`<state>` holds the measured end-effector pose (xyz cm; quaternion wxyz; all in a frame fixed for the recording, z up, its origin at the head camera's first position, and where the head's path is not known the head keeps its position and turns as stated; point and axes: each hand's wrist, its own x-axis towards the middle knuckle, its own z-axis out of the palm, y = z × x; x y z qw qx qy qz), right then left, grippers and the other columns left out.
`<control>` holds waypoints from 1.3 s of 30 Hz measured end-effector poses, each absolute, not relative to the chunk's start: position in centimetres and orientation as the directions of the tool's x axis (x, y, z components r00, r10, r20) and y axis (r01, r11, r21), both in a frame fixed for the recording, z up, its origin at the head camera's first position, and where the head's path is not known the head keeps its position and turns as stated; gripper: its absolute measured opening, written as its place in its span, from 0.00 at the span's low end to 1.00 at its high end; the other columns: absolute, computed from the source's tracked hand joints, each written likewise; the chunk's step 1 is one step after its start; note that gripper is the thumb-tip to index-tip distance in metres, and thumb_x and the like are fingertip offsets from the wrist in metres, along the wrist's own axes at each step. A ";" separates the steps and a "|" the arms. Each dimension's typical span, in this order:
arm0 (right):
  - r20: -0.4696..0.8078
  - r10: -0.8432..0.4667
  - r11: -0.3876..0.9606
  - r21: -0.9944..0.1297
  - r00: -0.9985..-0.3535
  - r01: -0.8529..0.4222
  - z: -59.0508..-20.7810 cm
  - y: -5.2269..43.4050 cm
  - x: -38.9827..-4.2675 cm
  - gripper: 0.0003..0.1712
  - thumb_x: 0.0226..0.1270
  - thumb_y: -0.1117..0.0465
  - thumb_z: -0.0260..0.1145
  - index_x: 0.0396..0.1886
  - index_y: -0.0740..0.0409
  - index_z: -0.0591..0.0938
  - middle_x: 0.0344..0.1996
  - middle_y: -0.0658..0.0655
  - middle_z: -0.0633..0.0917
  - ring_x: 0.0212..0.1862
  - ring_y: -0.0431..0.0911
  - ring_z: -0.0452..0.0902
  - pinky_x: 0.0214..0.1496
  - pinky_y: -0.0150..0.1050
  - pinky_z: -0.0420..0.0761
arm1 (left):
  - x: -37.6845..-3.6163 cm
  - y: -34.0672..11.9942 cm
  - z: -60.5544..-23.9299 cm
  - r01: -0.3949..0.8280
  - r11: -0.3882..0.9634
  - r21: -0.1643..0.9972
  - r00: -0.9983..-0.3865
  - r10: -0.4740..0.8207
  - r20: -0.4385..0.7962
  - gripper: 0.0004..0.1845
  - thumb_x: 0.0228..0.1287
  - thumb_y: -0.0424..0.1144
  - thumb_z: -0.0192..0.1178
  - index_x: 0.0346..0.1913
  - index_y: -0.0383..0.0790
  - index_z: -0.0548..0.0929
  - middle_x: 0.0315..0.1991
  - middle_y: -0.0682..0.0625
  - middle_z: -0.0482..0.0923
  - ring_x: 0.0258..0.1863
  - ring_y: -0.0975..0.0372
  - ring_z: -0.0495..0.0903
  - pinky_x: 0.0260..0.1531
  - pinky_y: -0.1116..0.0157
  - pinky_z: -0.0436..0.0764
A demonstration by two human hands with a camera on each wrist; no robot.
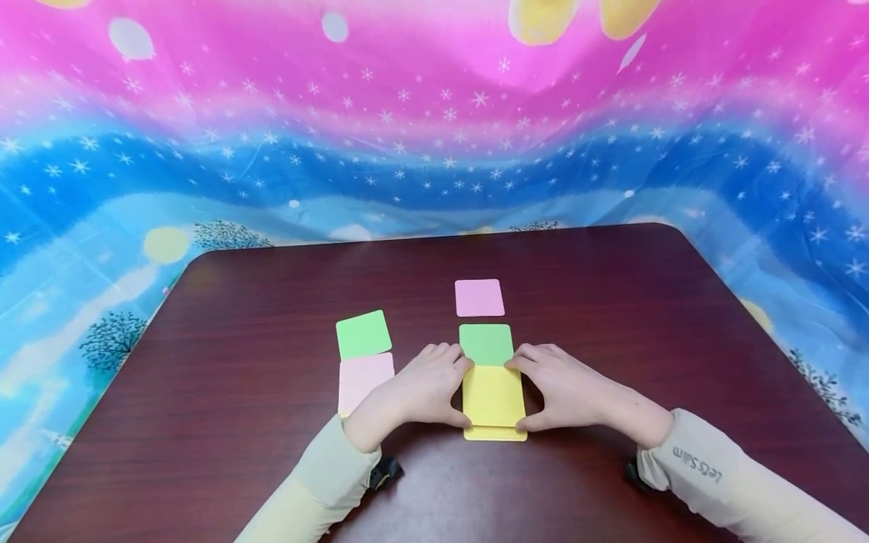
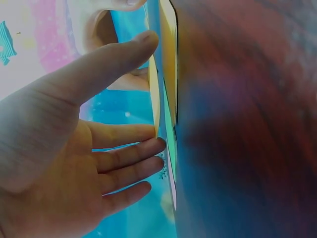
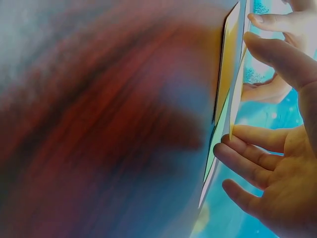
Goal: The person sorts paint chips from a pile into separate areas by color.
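Between my two hands is a square yellow card (image 1: 493,396) with rounded corners. My left hand (image 1: 428,388) grips its left edge with thumb and fingertips, and my right hand (image 1: 566,388) grips the right edge the same way. Both wrist views show this held card (image 2: 154,101) raised off the table, over a second yellow card (image 3: 226,64) lying flat. In the head view, only the near strip of that lower yellow card (image 1: 495,434) shows. A green card (image 1: 486,344) lies just beyond, its near part covered, and a pink card (image 1: 479,298) lies farther back.
Left of my left hand, a tilted green card (image 1: 363,334) touches a pale pink card (image 1: 360,379), which my left wrist partly covers. A sliver of yellow shows at its near edge. The dark wooden table (image 1: 224,362) ends at a colourful snowflake-patterned cloth (image 1: 407,151) behind.
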<state>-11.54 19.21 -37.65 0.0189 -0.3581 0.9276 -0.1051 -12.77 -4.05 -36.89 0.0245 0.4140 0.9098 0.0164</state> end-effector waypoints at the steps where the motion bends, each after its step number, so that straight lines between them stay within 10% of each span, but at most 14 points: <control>1: 0.036 -0.668 0.722 -0.209 -0.743 -0.659 -37.7 19.2 -11.4 0.40 0.35 0.38 0.72 0.47 0.57 0.77 0.42 0.48 0.74 0.47 0.44 0.71 0.57 0.44 0.66 | -12.7 -4.0 -36.9 0.753 0.656 0.050 -0.655 0.755 -0.036 0.38 0.37 0.65 0.66 0.48 0.41 0.75 0.40 0.52 0.71 0.42 0.61 0.69 0.45 0.66 0.67; 39: 0.060 -0.703 0.700 -0.116 -0.709 -0.704 -38.3 19.0 -10.8 0.43 0.32 0.36 0.72 0.47 0.59 0.78 0.40 0.49 0.72 0.45 0.45 0.71 0.55 0.45 0.65 | -12.2 -3.5 -37.1 0.761 0.649 -0.004 -0.646 0.757 -0.101 0.38 0.33 0.66 0.67 0.43 0.42 0.74 0.37 0.53 0.66 0.38 0.61 0.67 0.40 0.67 0.68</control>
